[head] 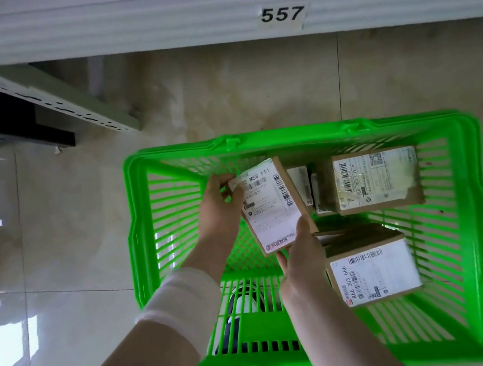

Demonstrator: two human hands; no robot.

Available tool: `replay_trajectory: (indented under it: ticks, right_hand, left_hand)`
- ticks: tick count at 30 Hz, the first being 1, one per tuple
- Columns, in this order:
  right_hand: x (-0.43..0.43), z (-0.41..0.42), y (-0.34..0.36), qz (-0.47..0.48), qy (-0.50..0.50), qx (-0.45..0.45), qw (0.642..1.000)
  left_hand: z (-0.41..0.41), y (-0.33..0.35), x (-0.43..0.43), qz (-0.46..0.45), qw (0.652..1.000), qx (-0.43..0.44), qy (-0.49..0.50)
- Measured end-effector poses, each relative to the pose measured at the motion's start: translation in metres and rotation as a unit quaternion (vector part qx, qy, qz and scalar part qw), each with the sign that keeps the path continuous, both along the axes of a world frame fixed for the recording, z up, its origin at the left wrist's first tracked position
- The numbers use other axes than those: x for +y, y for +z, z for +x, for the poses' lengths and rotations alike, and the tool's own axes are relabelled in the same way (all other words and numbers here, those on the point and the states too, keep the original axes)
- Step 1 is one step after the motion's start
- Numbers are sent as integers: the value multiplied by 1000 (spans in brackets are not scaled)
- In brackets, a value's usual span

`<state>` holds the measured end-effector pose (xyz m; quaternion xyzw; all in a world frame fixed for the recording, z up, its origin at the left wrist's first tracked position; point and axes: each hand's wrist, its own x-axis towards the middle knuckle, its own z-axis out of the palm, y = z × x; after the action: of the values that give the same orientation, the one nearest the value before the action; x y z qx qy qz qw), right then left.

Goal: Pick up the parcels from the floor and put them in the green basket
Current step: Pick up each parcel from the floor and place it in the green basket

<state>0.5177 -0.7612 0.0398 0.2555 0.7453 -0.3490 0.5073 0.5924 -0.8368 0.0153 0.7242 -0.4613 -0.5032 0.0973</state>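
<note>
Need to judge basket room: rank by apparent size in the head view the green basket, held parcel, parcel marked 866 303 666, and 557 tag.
1. green basket
2-3. held parcel and parcel marked 866 303 666: look alike; the held one is nearer the camera, so unranked.
4. 557 tag
</note>
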Motion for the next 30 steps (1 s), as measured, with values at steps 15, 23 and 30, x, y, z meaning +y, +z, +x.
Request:
replay_trajectory:
  ticks: [15,23,30]
  right_hand:
    - [-29,-38,1,-79,234,150,957]
    - [19,-31,32,-66,124,193,971]
    - [9,-77,8,-38,-208,69,975]
  left_hand:
    - [3,-11,49,75,971,104,203]
    - [-8,-4,41,170,902,180,354]
    - [-21,-13,30,281,798,280,453]
